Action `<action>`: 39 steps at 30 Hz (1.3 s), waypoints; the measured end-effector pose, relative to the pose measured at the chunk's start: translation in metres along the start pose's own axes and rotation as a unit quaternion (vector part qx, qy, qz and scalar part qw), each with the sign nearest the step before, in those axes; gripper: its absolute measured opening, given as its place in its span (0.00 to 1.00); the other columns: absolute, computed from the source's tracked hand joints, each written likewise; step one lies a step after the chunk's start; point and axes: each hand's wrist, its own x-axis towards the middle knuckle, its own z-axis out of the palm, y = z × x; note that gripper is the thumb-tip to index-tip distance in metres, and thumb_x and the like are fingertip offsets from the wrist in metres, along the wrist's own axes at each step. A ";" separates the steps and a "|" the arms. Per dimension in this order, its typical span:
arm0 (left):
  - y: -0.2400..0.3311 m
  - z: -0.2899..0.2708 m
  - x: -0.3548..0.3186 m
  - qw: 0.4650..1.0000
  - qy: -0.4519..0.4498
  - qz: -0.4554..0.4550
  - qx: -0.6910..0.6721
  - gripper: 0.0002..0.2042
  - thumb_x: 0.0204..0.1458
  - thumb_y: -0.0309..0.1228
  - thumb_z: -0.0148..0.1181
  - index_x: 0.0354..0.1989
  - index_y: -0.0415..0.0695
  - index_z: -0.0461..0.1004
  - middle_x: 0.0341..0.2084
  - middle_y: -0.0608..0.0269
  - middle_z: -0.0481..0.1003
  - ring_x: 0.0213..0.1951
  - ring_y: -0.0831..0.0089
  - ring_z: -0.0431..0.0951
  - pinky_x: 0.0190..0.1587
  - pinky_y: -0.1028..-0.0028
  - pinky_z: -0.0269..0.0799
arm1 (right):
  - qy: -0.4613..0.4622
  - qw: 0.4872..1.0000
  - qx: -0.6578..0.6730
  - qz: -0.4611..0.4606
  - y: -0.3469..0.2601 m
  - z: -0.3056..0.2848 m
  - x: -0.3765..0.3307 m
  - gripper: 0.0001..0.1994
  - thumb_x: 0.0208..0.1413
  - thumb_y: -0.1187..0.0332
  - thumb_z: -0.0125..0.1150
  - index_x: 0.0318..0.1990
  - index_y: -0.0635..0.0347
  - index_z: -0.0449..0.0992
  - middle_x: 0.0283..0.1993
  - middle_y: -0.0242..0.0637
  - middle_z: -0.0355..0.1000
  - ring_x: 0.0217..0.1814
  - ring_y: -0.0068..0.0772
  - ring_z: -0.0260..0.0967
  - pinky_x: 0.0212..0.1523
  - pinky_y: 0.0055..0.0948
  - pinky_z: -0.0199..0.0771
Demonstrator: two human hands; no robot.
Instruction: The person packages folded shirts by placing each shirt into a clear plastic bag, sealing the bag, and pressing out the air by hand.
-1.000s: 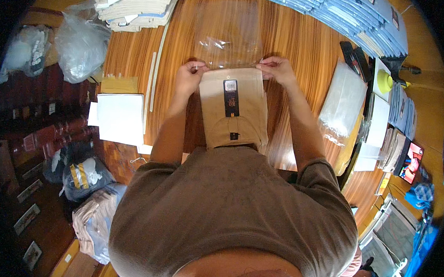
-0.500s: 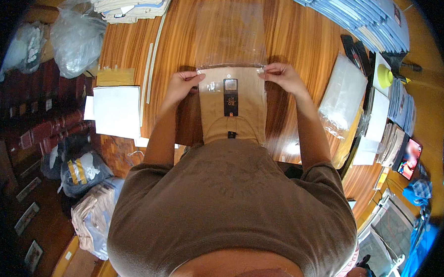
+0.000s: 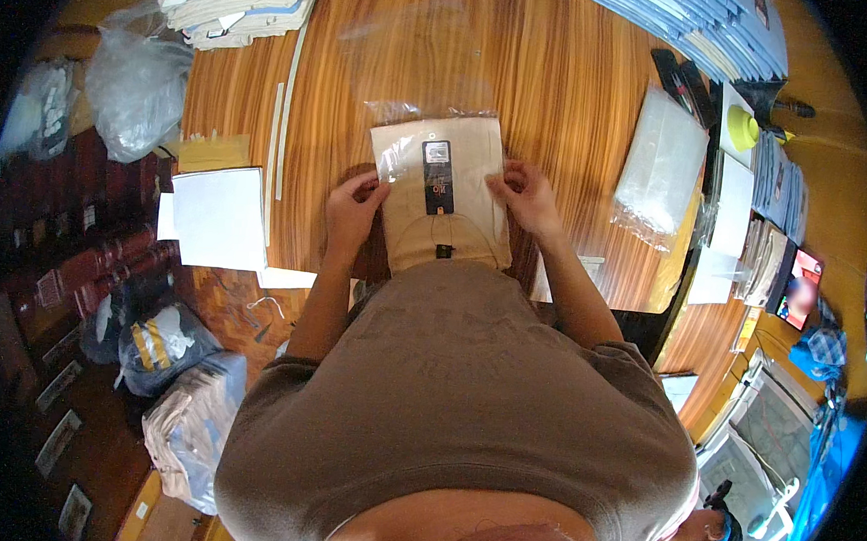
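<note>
A folded beige garment [image 3: 402, 206] lies on the table in front of my chest, inside a transparent plastic bag [image 3: 418, 62] whose loose end stretches flat beyond the garment's far edge. On the garment rests a dark hang tag [image 3: 438, 189] with a white label and a cord looped below it. Thumb and fingers of my left hand [image 3: 355, 207] are pinched at the left side of the bag. On the opposite side, my right hand [image 3: 530, 199] pinches the bag's edge in the same way. The garment's near end is hidden by my shirt.
Stacks of beige garments [image 3: 247, 6] and blue garments [image 3: 696, 26] stand at the far side. Flat transparent bags [image 3: 659, 164] lie to the right, white paper [image 3: 220, 218] to the left. A lit phone [image 3: 801, 287] and a yellow-green object [image 3: 741, 129] sit further right. Another person's head [image 3: 697, 538] shows lower right.
Both hands have slid from the garment's far corners down its sides toward me. The bag's loose end has tilted left, and more of the garment's far edge shows beyond my hands.
</note>
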 end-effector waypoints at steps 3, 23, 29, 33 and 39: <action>-0.024 -0.004 0.019 0.998 -0.046 0.006 -0.034 0.18 0.55 0.34 0.73 0.52 0.39 0.83 0.44 0.54 0.84 0.44 0.67 0.84 0.51 0.68 0.77 | -0.056 0.998 -0.015 -0.020 -0.002 -0.005 0.006 0.26 0.58 0.60 0.75 0.56 0.69 0.74 0.42 0.43 0.82 0.45 0.34 0.81 0.47 0.34 0.82; -0.062 -0.033 -0.053 0.932 -0.286 0.154 0.161 0.10 0.61 0.34 0.65 0.43 0.40 0.83 0.33 0.54 0.79 0.38 0.59 0.82 0.42 0.64 0.77 | -0.075 0.972 -0.177 -0.132 0.046 -0.012 -0.119 0.07 0.62 0.70 0.68 0.45 0.59 0.81 0.48 0.40 0.76 0.54 0.47 0.77 0.53 0.40 0.78; -0.010 -0.024 -0.071 0.928 -0.177 0.229 0.233 0.16 0.59 0.43 0.67 0.44 0.42 0.82 0.34 0.52 0.80 0.38 0.57 0.82 0.43 0.62 0.78 | -0.130 0.987 -0.078 0.057 0.038 -0.002 -0.137 0.08 0.69 0.66 0.62 0.43 0.61 0.80 0.41 0.43 0.80 0.47 0.38 0.79 0.52 0.36 0.77; 0.006 0.040 -0.041 0.875 -0.157 0.370 0.270 0.15 0.58 0.43 0.65 0.43 0.44 0.82 0.33 0.54 0.80 0.38 0.55 0.82 0.42 0.57 0.77 | 0.086 0.977 0.197 0.020 0.026 0.027 -0.106 0.13 0.71 0.59 0.60 0.50 0.61 0.75 0.40 0.37 0.78 0.37 0.25 0.77 0.35 0.28 0.79; 0.059 0.074 -0.001 0.871 -0.103 0.430 0.215 0.08 0.59 0.36 0.62 0.40 0.49 0.84 0.30 0.53 0.82 0.34 0.51 0.82 0.38 0.56 0.77 | 0.002 0.987 0.133 0.090 -0.016 0.041 -0.075 0.16 0.69 0.60 0.61 0.52 0.66 0.76 0.29 0.37 0.77 0.20 0.27 0.73 0.19 0.27 0.72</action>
